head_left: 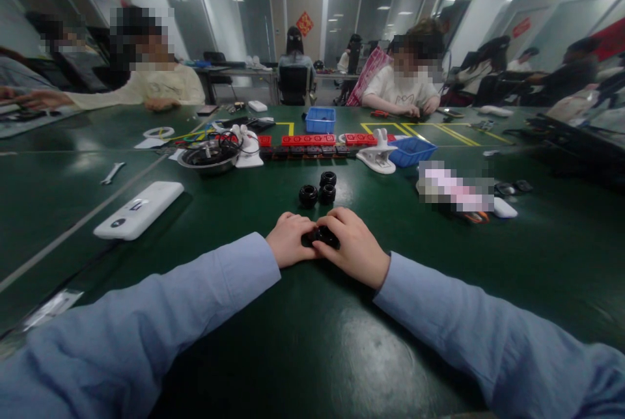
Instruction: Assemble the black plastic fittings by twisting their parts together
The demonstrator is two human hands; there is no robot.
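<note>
My left hand and my right hand meet just above the green tabletop. Their fingers close from both sides around a glossy black round part, mostly covered by the fingers, so its exact kind is unclear. Just beyond my fingertips, three shiny black round parts that look like small wheels stand close together: a left one, a right one and a rear one.
A white power bank and a wrench lie to the left. Farther back are a metal bowl, red strips, white clamps and blue bins. A person works across the table.
</note>
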